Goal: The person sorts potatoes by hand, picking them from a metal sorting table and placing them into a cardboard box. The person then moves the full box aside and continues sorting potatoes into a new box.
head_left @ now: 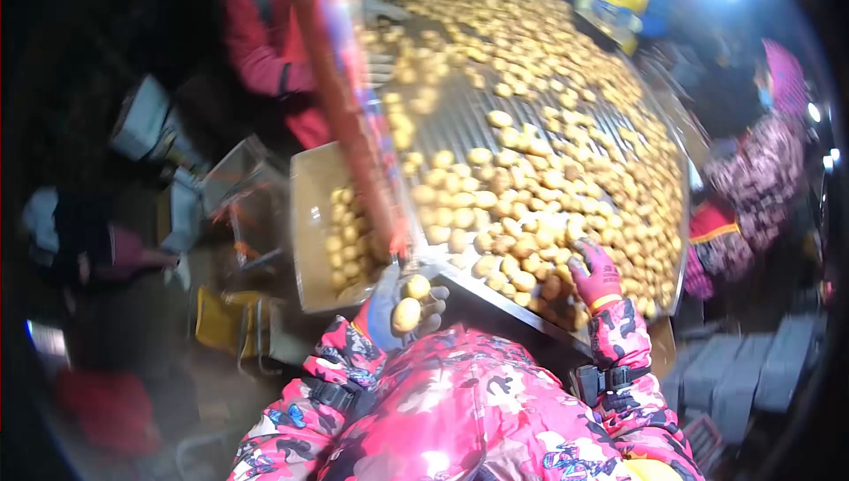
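My left hand (382, 311), in a grey-blue glove, is cupped around two potatoes (406, 315) just off the near corner of the sorting table. My right hand (596, 274), in a pinkish-red glove, rests at the near edge of the potato heap (531, 247). Its fingers are apart and reach over the potatoes; nothing shows in its grasp, though the fingertips are partly lost among them. Both forearms wear pink camouflage sleeves with dark straps.
A box (303, 216) partly filled with potatoes stands left of the table's metal rim (504, 297). A blurred red post (340, 101) rises between them. Co-workers stand at the far left, back and right. Grey crates (743, 370) sit at right; a yellow container (221, 320) is at left.
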Demonstrator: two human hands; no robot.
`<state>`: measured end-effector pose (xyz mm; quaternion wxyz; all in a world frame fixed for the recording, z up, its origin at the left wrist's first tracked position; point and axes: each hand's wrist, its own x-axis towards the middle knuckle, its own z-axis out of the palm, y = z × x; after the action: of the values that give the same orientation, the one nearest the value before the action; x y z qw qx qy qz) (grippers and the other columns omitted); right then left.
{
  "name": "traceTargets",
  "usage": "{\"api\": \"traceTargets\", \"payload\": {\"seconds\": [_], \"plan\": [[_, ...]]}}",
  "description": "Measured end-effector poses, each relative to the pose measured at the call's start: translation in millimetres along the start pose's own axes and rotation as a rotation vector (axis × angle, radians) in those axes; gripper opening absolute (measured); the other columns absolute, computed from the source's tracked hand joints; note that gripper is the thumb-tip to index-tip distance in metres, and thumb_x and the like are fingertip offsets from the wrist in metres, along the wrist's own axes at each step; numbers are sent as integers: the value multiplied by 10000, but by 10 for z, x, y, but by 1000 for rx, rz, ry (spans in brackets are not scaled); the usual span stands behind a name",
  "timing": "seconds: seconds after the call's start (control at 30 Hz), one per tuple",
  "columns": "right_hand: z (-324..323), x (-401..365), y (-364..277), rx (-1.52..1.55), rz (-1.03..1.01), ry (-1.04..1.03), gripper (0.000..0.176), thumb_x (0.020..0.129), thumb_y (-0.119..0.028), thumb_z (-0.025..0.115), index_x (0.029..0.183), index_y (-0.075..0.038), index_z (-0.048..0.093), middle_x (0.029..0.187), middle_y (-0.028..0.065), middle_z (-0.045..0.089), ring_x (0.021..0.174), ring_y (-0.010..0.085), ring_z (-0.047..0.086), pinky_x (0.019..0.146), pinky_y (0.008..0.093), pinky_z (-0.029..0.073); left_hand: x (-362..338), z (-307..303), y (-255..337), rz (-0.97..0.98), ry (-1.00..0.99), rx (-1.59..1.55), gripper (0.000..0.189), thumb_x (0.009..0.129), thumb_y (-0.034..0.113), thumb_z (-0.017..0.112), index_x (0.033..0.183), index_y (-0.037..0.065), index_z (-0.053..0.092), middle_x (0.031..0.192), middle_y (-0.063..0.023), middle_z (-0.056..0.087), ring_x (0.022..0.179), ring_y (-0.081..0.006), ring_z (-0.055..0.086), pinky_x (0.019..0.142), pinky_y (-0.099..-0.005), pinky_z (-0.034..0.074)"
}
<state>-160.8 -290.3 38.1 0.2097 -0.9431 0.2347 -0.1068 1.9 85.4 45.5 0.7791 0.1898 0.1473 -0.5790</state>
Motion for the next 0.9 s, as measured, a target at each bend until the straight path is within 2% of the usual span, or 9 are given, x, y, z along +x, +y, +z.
{"api": "traceTargets", "payload": {"seconds": [0.17, 0.23, 0.3, 0.43, 0.5, 0.57, 0.6, 0.73, 0.9], "plan": [[117, -691, 270, 587, 357, -92, 432, 936, -265, 593, 1324, -77, 571, 1389, 171, 536, 1247, 314, 537, 1062, 400, 413, 693, 133, -57, 105, -117, 728, 542, 1003, 468, 490, 1417, 120, 444, 1312, -118, 561, 1176, -280, 582, 956, -472, 499], [138, -993, 231, 326, 51, -266, 516, 986, -337, 552, 1439, -106, 457, 1446, 193, 470, 1289, 302, 506, 1061, 381, 417, 883, 410, -180, -126, -224, 198, 552, 995, 397, 550, 1452, 122, 408, 1345, -129, 531, 1134, -263, 601, 910, -438, 514], [-183, -982, -489, 1369, 610, -307, 636, 994, -245, 571, 1529, -62, 278, 1451, 161, 454, 1229, 221, 536, 1024, 343, 460, 1081, 592, -307, -342, -243, 211, 594, 992, 397, 556, 1479, 122, 357, 1292, -128, 553, 1004, -224, 627, 806, -372, 542], [-256, -1061, -584, 1164, 407, -51, 823, 873, -331, 741, 1518, -57, 308, 1443, 125, 466, 1261, 199, 502, 1051, 354, 436, 1296, 1241, -749, -556, -171, 883, 509, 1016, 468, 479, 1349, 86, 522, 1084, -67, 635, 846, -131, 617, 698, -277, 520], [-327, -1096, -554, 811, 268, -113, 733, 807, -273, 808, 1432, -85, 475, 1333, 121, 575, 1202, 222, 563, 1032, 372, 445, 1296, 1516, -993, -573, -348, 1106, 502, 1037, 476, 423, 1248, 50, 583, 964, -27, 657, 760, -107, 610, 686, -254, 501], [-313, -1201, -475, 953, 275, -83, 659, 807, -211, 809, 1380, -54, 525, 1262, 110, 620, 1164, 237, 595, 1001, 376, 467, 1474, 1437, -1055, -793, -462, 1176, 500, 1045, 471, 401, 1180, 38, 611, 910, -20, 654, 749, -99, 597, 675, -250, 482], [-477, -1253, -557, 1533, 568, -191, 604, 842, -174, 776, 1372, -32, 525, 1226, 98, 640, 1130, 215, 611, 974, 355, 489, 1469, 1420, -1115, -725, -514, 1250, 509, 1045, 481, 391, 1151, 37, 618, 884, -20, 649, 734, -100, 587, 666, -252, 472], [-190, -1361, -484, 1975, 481, 116, 524, 902, -130, 707, 1374, -11, 512, 1120, 99, 677, 819, 215, 688, 760, 350, 580, 1681, 1592, -1320, -835, -524, 1078, 526, 1022, 442, 480, 1296, -3, 545, 889, -63, 650, 687, -133, 578, 614, -277, 456], [-111, -1322, -135, 2350, 285, 15, 440, 1004, -292, 560, 1344, -13, 536, 1143, 83, 673, 981, 205, 667, 817, 367, 566, 1944, 1519, -1405, -859, -582, 1204, 646, 957, 562, 524, 1255, -11, 533, 885, -79, 632, 694, -133, 563, 608, -272, 444]]}}
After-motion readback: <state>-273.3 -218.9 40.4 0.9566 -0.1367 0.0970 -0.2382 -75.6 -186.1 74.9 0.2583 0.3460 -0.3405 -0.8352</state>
